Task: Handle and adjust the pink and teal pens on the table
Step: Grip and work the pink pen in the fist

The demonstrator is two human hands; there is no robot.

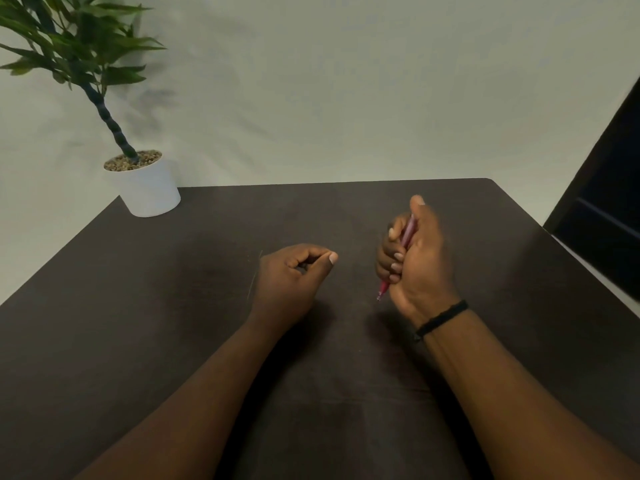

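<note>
In the right hand (414,258), right of the table's middle, sits the pink pen (408,233). The fingers (389,252) wrap around its barrel and the thumb stands up above them, so only a strip of pink shows between fingers and palm. The pen runs steeply, top end tilted away, and its darker red tip (382,292) pokes out below the little finger, pointing down toward the table (173,306). Whether the tip touches the surface cannot be told. The hand is blurred. A black band (441,318) circles the right wrist.

The left hand (291,277) lies just beside it, apart from it, curled into a loose fist with the thumb laid along the bent forefinger. It seems to hold nothing, though the hollow of the fist is dark. Both bare forearms reach in from the near edge.

The table is dark brown with a rounded far right corner. On its far left corner stands a white pot (149,192) filled with pebbles, from which a leaning plant (69,46) rises. A pale wall lies behind, and a dark panel (609,202) stands at the right edge.
</note>
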